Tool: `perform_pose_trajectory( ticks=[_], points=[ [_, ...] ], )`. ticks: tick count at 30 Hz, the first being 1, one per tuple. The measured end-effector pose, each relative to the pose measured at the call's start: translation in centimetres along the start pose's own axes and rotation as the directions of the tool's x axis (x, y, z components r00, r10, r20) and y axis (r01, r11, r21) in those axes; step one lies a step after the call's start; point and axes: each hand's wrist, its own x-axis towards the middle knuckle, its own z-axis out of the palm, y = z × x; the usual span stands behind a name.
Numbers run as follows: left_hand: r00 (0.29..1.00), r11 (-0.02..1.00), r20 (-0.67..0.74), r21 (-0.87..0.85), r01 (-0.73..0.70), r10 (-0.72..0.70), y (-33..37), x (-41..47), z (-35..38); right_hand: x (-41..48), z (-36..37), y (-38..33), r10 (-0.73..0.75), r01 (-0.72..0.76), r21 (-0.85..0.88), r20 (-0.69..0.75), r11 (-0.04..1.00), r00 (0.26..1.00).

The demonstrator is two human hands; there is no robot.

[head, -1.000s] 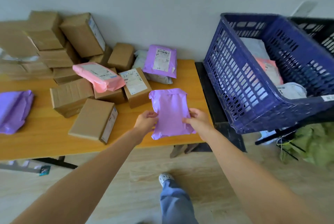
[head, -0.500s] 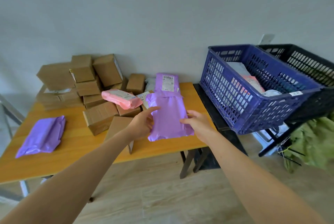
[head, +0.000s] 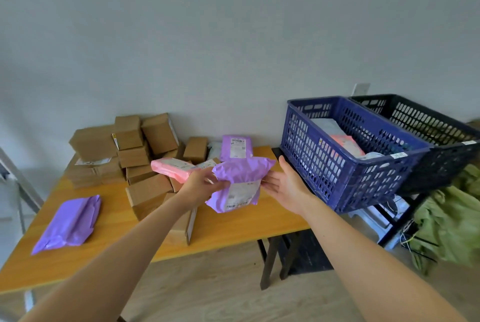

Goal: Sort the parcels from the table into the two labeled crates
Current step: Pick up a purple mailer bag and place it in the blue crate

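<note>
The left grip pinches a crumpled purple plastic mailer bag above the orange wooden bench, with its white label facing the camera. The right grip is open-palmed, fingertips touching the bag's right edge. To the right stands a blue plastic lattice crate with soft parcels inside, and a black lattice crate just beside it. Brown cardboard boxes pile up at the back left, and a second purple mailer lies flat on the left.
</note>
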Motion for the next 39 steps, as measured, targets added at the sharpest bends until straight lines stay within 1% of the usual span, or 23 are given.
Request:
perform_pose_trajectory(
  ticks=[2,4,6,8,12,15,18,20,22,23,24,25,27,28,29,30,32,33,34,36,37,38,39],
  points=[
    [0.998,0.997,-0.027,-0.068,0.048,-0.05,0.6,-0.5,-0.2,-0.7,-0.1,0.0,-0.011,0.013,-0.063,0.034,0.998,0.999],
    [0.996,0.978,-0.004,-0.188,0.086,-0.088,1.3,-1.2,-0.3,-1.4,0.0,-0.2,-0.046,0.054,-0.164,0.054,0.985,0.998],
    [0.991,0.949,0.021,-0.286,0.135,-0.135,2.0,-1.7,-0.3,-2.3,0.0,-0.6,-0.089,0.113,-0.298,0.093,0.948,0.992],
    [0.982,0.926,0.011,-0.332,0.181,-0.188,2.8,-2.0,-0.4,-3.0,0.0,-1.1,-0.109,0.146,-0.367,0.121,0.919,0.987],
    [0.971,0.908,-0.009,-0.356,0.22,-0.239,4.7,-2.6,-0.5,-4.0,-0.3,-1.8,-0.164,0.218,-0.356,0.175,0.909,0.971],
    [0.958,0.899,-0.044,-0.362,0.247,-0.282,5.6,-2.6,-0.5,-4.2,-0.1,-2.0,-0.18,0.237,-0.309,0.202,0.921,0.963],
    [0.935,0.906,-0.115,-0.313,0.286,-0.335,6.5,-2.7,-0.3,-4.3,0.3,-2.1,-0.189,0.231,-0.241,0.186,0.943,0.964],
    [0.928,0.889,-0.076,-0.323,0.323,-0.365,7.0,-3.1,-0.6,-4.2,0.6,-2.0,-0.212,0.241,-0.196,0.158,0.95,0.964],
    [0.94,0.871,0.078,-0.358,0.337,-0.331,7.3,-3.8,-1.0,-4.0,0.7,-2.0,-0.244,0.259,-0.168,0.105,0.951,0.964],
    [0.946,0.88,0.15,-0.35,0.322,-0.287,7.2,-4.0,-1.2,-3.9,0.7,-2.1,-0.254,0.262,-0.155,0.073,0.952,0.964],
    [0.953,0.9,0.191,-0.327,0.288,-0.235,7.0,-4.1,-1.3,-3.8,0.6,-2.2,-0.259,0.263,-0.146,0.049,0.954,0.965],
    [0.962,0.922,0.195,-0.301,0.243,-0.19,6.7,-4.1,-1.3,-3.8,0.6,-2.3,-0.261,0.263,-0.148,0.036,0.953,0.965],
    [0.983,0.946,0.122,-0.277,0.165,-0.136,6.4,-3.7,-1.0,-3.8,0.5,-2.6,-0.28,0.283,-0.235,0.047,0.93,0.959],
    [0.988,0.951,0.074,-0.269,0.151,-0.136,6.4,-3.6,-0.8,-3.8,0.6,-2.7,-0.304,0.306,-0.331,0.057,0.893,0.951],
    [0.989,0.959,0.03,-0.241,0.148,-0.145,6.5,-3.5,-0.6,-3.8,0.7,-2.7,-0.345,0.334,-0.446,0.061,0.83,0.937],
    [0.989,0.974,-0.006,-0.169,0.147,-0.151,6.5,-3.4,-0.4,-3.8,0.8,-2.7,-0.405,0.367,-0.561,0.061,0.742,0.912],
    [0.993,0.985,-0.034,0.129,0.116,-0.113,6.5,-2.8,-0.4,-3.7,1.1,-2.7,-0.541,0.424,-0.755,0.109,0.501,0.834],
    [0.996,0.953,-0.026,0.291,0.084,-0.08,6.6,-2.6,-0.4,-3.7,1.2,-2.8,-0.586,0.439,-0.821,0.164,0.365,0.794],
    [0.999,0.908,-0.01,0.416,0.049,-0.049,6.7,-2.5,-0.4,-3.7,1.4,-2.8,-0.609,0.447,-0.863,0.229,0.233,0.759],
    [0.999,0.831,0.036,0.557,-0.005,-0.018,6.9,-2.4,-0.3,-3.8,2.0,-2.9,-0.603,0.483,-0.875,0.377,0.016,0.703],
    [0.998,0.793,0.055,0.608,-0.03,-0.004,6.9,-2.3,-0.2,-3.8,2.3,-3.0,-0.577,0.505,-0.861,0.445,-0.064,0.685],
    [0.997,0.757,0.072,0.651,-0.06,0.017,7.1,-2.3,-0.2,-3.8,2.7,-3.1,-0.54,0.522,-0.845,0.496,-0.117,0.68],
    [0.995,0.725,0.088,0.683,-0.088,0.038,7.2,-2.2,-0.1,-3.9,3.0,-3.2,-0.496,0.537,-0.833,0.526,-0.136,0.691]
  ],
)
